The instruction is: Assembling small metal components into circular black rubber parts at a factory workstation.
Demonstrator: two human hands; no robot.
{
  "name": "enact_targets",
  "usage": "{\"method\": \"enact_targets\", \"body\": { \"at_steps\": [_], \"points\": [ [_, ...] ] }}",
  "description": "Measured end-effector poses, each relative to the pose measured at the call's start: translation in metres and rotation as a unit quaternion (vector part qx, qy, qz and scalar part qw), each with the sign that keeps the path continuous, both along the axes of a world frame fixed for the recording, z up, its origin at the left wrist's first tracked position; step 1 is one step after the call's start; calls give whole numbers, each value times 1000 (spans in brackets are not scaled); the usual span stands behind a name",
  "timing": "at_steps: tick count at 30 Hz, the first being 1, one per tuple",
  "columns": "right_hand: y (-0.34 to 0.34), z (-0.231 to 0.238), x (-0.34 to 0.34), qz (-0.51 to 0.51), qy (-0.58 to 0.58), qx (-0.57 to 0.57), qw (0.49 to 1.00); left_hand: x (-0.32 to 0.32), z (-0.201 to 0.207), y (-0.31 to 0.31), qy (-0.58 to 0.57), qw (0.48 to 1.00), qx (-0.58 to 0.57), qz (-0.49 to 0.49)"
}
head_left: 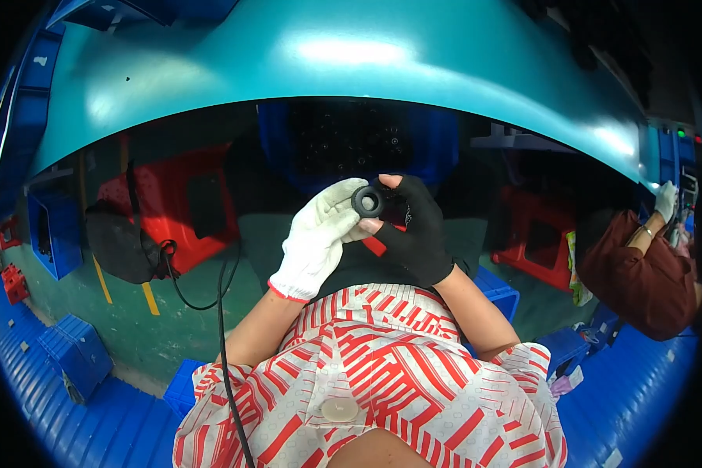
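A small black ring point(367, 202) with a pale centre, looking like rubber, is held up in front of my body. My left hand point(320, 230), in a white knitted glove, is closed on its left side with the fingertips. My right hand point(415, 234), in a black glove that leaves the fingertips bare, pinches round its right side with thumb and finger. Just below the right thumb shows a red piece point(374, 246); whether that hand holds it I cannot tell. Beyond both hands stands a blue bin point(444, 144) with many small dark rings inside.
A curved teal tabletop point(351, 74) spans the far side. Red stools stand left point(203, 207) and right point(550, 234). A black cable point(225, 335) hangs beside my left arm. Blue crates point(76, 347) line the left. At far right works another person in a brown top point(639, 277).
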State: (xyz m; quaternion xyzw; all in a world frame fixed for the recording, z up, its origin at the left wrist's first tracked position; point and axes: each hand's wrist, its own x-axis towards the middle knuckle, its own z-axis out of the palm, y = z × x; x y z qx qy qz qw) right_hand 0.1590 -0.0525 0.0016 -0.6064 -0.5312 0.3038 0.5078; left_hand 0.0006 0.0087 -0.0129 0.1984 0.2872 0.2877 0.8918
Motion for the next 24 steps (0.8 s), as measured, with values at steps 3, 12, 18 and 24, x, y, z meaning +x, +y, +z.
{"method": "enact_targets", "body": {
  "at_steps": [3, 12, 18, 24],
  "points": [
    [0, -1, 2, 6, -4, 1, 1000, 2, 2, 0, 11, 1000, 9, 3],
    [11, 18, 8, 72, -155, -1, 985, 2, 3, 3, 50, 998, -22, 18],
    [65, 84, 58, 36, -310, 165, 936, -1, 5, 7, 39, 998, -40, 22],
    [197, 95, 108, -91, -409, 116, 901, 2, 1, 5, 8, 999, -42, 31]
  ]
}}
